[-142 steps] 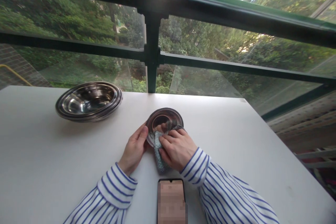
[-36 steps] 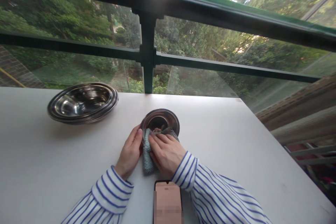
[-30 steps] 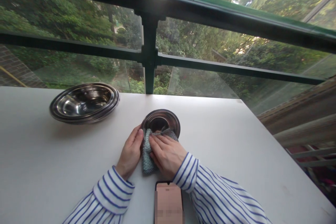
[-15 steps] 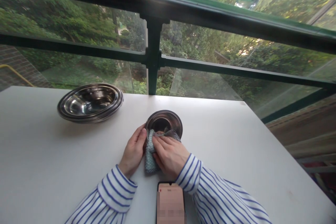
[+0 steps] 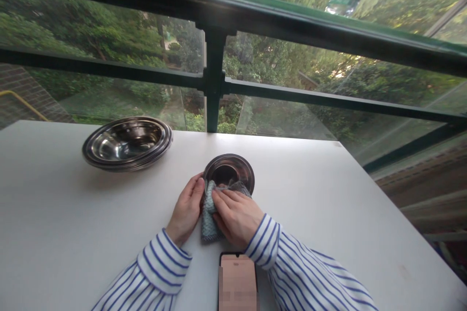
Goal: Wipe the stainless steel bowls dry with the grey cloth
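Right hand (image 5: 237, 219) has shifted, pressing cloth (image 5: 207, 218) against steel bowl (image 5: 228, 163).

A small stainless steel bowl (image 5: 228, 170) stands rim up on a white tabletop (image 5: 314, 233), its polished inside dark and mirror-like, with a wide flat rim catching the light along the far side. A pale grey-blue knitted dishcloth (image 5: 207, 218) lies bunched over the bowl's near rim, covering that edge. One fold of the cloth stretches across into the bowl, and its lower end rests on the tabletop just in front.
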A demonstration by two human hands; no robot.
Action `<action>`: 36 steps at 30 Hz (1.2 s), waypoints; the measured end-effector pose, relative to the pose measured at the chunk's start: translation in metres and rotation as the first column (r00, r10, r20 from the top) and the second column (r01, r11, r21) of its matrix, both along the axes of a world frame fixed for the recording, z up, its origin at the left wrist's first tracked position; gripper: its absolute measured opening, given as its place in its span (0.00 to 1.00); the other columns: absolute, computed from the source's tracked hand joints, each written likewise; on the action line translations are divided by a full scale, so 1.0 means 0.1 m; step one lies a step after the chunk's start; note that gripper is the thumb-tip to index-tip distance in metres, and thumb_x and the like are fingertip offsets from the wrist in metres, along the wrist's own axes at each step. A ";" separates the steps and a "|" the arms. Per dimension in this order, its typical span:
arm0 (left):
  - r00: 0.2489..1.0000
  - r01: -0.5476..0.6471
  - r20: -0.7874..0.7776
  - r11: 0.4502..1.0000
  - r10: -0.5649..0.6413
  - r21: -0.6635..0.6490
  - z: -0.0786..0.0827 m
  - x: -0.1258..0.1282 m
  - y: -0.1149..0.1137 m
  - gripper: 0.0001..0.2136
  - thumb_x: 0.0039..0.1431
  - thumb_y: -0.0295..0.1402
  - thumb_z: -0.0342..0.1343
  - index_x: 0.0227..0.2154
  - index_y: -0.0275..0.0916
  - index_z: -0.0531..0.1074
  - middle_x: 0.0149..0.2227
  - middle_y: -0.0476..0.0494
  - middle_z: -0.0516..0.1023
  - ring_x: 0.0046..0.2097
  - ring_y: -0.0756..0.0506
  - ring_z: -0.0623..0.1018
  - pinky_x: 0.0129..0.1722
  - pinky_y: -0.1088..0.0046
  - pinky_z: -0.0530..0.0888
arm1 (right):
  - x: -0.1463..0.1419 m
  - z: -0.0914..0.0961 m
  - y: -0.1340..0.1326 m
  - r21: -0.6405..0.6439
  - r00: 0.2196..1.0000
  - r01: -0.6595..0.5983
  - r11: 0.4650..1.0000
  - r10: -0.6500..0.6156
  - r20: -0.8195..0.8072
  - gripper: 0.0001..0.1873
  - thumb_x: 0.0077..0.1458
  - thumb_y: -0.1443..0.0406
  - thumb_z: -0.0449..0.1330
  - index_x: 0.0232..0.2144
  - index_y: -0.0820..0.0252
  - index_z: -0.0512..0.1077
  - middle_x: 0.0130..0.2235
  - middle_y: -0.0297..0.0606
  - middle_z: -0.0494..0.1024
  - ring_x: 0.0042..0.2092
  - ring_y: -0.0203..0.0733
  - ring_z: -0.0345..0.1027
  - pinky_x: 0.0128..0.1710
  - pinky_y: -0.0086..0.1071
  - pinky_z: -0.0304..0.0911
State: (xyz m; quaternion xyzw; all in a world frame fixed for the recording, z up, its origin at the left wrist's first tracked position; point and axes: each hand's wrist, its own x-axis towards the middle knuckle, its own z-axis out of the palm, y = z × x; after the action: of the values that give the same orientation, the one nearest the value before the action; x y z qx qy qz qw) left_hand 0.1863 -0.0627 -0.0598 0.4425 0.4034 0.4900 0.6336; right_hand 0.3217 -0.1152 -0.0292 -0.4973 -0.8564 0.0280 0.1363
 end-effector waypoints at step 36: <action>0.980 0.118 0.174 0.986 -0.096 -0.117 0.16 0.01 -0.04 0.23 0.52 0.38 0.54 0.52 0.37 0.64 0.51 0.40 0.71 0.53 0.39 0.68 0.52 0.60 0.65 | 0.21 0.17 0.01 -0.140 0.999 -0.045 0.989 0.049 0.024 0.14 0.50 0.67 0.54 0.41 0.64 0.66 0.39 0.44 0.76 0.44 0.44 0.67 0.48 0.38 0.56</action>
State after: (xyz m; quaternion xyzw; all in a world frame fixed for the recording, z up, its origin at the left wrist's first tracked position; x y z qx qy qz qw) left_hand 0.1871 -0.0663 -0.0435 0.3799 0.3546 0.4640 0.7174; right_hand 0.3425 -0.1141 -0.0125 -0.4855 -0.8656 0.0844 0.0887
